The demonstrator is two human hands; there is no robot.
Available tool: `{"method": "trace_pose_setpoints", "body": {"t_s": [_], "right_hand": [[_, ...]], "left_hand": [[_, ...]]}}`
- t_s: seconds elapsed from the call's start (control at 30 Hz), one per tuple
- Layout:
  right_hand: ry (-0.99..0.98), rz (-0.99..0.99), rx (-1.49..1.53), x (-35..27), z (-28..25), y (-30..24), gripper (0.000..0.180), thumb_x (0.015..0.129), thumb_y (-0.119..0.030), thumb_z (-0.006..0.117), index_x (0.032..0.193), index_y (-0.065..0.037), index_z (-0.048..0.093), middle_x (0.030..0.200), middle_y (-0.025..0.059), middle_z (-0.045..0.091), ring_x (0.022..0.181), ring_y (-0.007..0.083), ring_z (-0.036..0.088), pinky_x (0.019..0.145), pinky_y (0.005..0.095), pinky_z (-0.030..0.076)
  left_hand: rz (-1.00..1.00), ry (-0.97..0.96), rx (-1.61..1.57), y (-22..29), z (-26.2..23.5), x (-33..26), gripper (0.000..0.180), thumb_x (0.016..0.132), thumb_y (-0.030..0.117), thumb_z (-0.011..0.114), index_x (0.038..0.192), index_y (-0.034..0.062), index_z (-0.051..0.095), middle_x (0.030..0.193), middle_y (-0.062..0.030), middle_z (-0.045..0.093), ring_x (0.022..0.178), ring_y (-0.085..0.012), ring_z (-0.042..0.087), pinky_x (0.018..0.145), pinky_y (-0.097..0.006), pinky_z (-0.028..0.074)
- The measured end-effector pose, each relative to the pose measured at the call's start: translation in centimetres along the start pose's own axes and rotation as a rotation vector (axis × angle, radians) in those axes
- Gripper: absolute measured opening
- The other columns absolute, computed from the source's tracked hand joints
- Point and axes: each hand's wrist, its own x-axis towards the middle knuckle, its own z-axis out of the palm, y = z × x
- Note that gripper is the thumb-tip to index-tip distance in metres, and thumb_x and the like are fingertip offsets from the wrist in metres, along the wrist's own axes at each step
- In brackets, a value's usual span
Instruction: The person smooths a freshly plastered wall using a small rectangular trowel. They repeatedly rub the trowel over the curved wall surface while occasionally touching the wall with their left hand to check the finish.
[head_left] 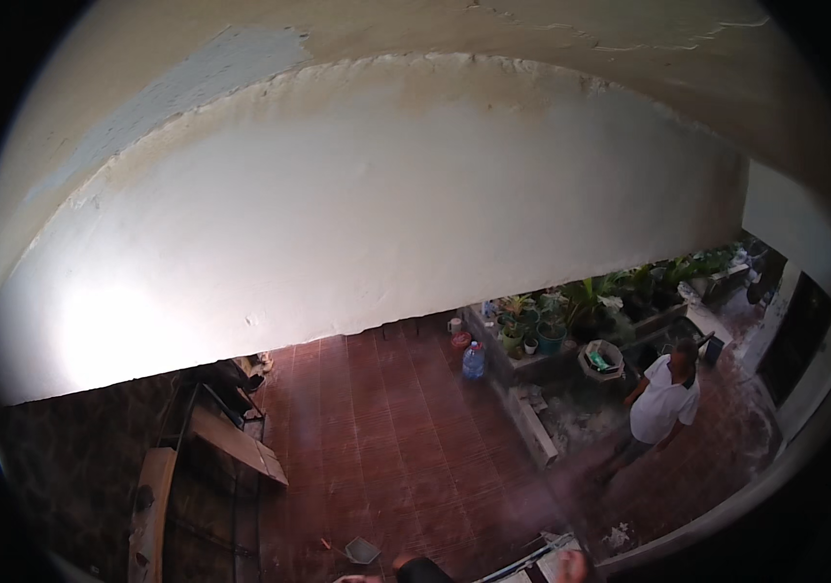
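Note:
At the lower edge, only a sliver of my left hand point(357, 579) shows; its fingers are cut off by the frame. Beside it is a dark-clothed part of my body point(423, 571). My right hand point(572, 565) is blurred at the lower right, close to a pale metal rail point(522, 561). Whether it grips anything cannot be made out. Ahead, a large white plastered wall face point(415, 204) hangs down from the ceiling, with a rough upper edge and a bright glare at its left.
Far below lies a red tiled floor point(367, 418) with a grey pan-like object point(362, 551). Wooden boards point(231, 442) lean on a dark frame at left. A person in a white shirt point(663, 403) stands at right, near potted plants point(552, 330) and a blue water bottle point(474, 361).

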Motion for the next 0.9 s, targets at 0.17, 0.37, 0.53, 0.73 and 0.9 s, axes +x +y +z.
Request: {"method": "trace_pose_setpoints", "body": {"t_s": [0.17,0.37,0.53,0.73,0.9], "right_hand": [[-0.824,0.303,0.475,-1.3,9.7,-9.6,0.043,0.101,-0.026,0.062,0.137,-0.005,0.056,0.128,0.0098,0.064,0.114,0.0182,0.062,0.095,0.0344,0.052],[-0.801,0.383,0.871,-3.3,13.8,-13.6,0.067,0.099,-0.022,0.064,0.157,-0.008,0.033,0.14,0.0097,0.054,0.127,0.0184,0.052,0.107,0.033,0.043],[-0.683,0.399,0.836,-5.3,14.9,-11.3,0.071,0.099,-0.017,0.065,0.158,-0.008,0.027,0.133,0.0088,0.057,0.12,0.0155,0.057,0.098,0.0301,0.05],[-0.797,0.446,0.83,-6.0,14.6,-8.3,0.037,0.099,-0.007,0.059,0.135,-0.001,0.051,0.13,0.0114,0.06,0.117,0.0205,0.062,0.094,0.0347,0.057],[-0.695,0.614,0.827,-6.0,12.6,-8.2,0.033,0.1,-0.006,0.058,0.131,-0.001,0.054,0.126,0.0114,0.063,0.113,0.023,0.064,0.093,0.0389,0.059]], "left_hand": [[-0.035,-0.305,-0.016,11.9,9.9,-3.0,0.028,0.095,0.027,0.068,0.108,0.003,0.073,0.09,-0.0039,0.071,0.081,-0.0121,0.064,0.07,-0.029,0.053],[0.067,-0.25,-0.101,18.8,14.1,-5.2,0.027,0.096,0.029,0.068,0.091,0.0029,0.068,0.072,0.0009,0.064,0.064,-0.0073,0.055,0.055,-0.026,0.045],[0.112,-0.154,-0.126,19.7,15.2,-6.9,0.029,0.094,0.03,0.072,0.081,0.0038,0.066,0.07,0.0018,0.061,0.063,-0.0069,0.053,0.054,-0.026,0.043],[0.125,-0.146,0.022,19.0,16.4,-8.3,0.03,0.093,0.029,0.072,0.08,0.002,0.068,0.067,0.001,0.062,0.062,-0.0079,0.054,0.055,-0.027,0.045],[0.059,-0.418,-0.141,17.8,15.8,-8.7,0.025,0.096,0.024,0.07,0.087,0.0008,0.07,0.072,0.0001,0.064,0.065,-0.0093,0.057,0.058,-0.026,0.047]]}}
